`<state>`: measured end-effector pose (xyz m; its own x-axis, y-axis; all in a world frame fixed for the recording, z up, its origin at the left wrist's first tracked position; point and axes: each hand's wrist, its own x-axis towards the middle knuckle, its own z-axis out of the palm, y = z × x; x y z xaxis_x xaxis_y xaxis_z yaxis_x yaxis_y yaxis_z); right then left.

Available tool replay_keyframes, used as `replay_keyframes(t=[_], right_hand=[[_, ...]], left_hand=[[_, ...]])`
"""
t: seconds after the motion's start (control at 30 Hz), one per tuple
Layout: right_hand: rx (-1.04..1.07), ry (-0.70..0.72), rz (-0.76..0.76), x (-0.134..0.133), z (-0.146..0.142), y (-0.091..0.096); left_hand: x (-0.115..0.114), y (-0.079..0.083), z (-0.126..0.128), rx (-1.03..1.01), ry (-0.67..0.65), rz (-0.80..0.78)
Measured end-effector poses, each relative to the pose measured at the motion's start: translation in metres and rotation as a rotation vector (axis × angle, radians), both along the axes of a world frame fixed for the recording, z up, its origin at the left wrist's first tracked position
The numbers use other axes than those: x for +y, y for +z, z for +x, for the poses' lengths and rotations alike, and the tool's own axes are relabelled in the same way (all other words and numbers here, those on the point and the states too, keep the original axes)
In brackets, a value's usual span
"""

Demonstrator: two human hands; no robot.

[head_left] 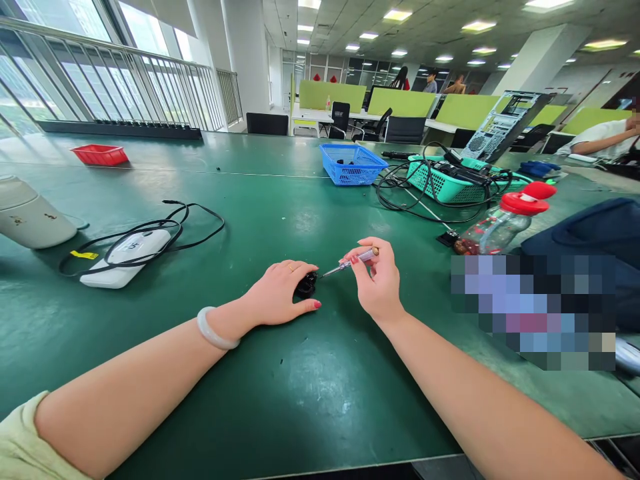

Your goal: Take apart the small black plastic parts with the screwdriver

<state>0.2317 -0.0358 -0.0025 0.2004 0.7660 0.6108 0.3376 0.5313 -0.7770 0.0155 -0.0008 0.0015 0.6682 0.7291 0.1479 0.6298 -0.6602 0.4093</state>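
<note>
On the green table (pixel 310 393), a small round black part (pixel 306 285) lies under my left hand (pixel 280 291), whose thumb and fingers close around it. Part of it is hidden by the fingers, and I cannot make out its exact kind. My right hand (pixel 376 280) grips a slim screwdriver (pixel 345 266) with a clear handle and a metal shaft. The shaft slants down to the left, and its tip is at the right side of the black part. Whether the tip sits in a screw is too small to see.
To the left are a white power bank (pixel 127 260) with a black cable and a pale bottle (pixel 33 213). Farther back stand a red tray (pixel 101 155), a blue basket (pixel 354 165) and a green basket (pixel 445 183) heaped with cables. A red-lidded bottle (pixel 500 227) and dark bag (pixel 595 247) are right.
</note>
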Motion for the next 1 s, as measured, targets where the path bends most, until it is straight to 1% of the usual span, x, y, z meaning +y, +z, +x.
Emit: replay_keyframes(t=[0.1,0.2,0.27,0.33,0.43,0.5,0.6,0.7,0.77,0.83,0.9,0.93,1.0], right_hand=[[0.205,0.013,-0.044,0.009,0.003,-0.007],[0.435,0.033,-0.162,0.023,0.007,-0.016],[0.536,0.051,-0.253,0.033,0.009,-0.02],[0.606,0.059,-0.312,0.04,0.01,-0.022],[0.65,0.09,-0.353,0.044,0.01,-0.021],[0.645,0.106,-0.375,0.045,0.009,-0.02],[0.649,0.112,-0.4,0.046,0.008,-0.019],[0.637,0.12,-0.426,0.048,0.008,-0.019],[0.636,0.109,-0.439,0.049,0.009,-0.02],[0.638,0.102,-0.444,0.05,0.009,-0.02],[0.637,0.098,-0.449,0.051,0.009,-0.02],[0.636,0.096,-0.452,0.05,0.009,-0.02],[0.632,0.095,-0.461,0.05,0.01,-0.02]], left_hand=[[-0.003,0.0,0.008,0.0,0.029,0.018],[-0.005,0.0,0.011,-0.009,0.047,0.016],[-0.005,0.0,0.01,-0.02,0.033,0.027],[-0.006,-0.001,0.009,-0.03,-0.001,0.046],[-0.007,-0.003,0.007,-0.025,-0.048,0.081],[-0.006,-0.003,0.008,-0.006,-0.044,0.1],[-0.007,-0.001,0.009,0.031,-0.018,0.128],[-0.012,0.003,0.004,0.075,0.052,0.146],[-0.02,0.005,-0.006,0.095,0.126,0.144],[-0.031,0.005,-0.026,0.109,0.197,0.141],[-0.041,0.006,-0.057,0.137,0.281,0.153],[-0.046,0.006,-0.075,0.16,0.344,0.164],[-0.052,0.008,-0.115,0.233,0.525,0.171]])
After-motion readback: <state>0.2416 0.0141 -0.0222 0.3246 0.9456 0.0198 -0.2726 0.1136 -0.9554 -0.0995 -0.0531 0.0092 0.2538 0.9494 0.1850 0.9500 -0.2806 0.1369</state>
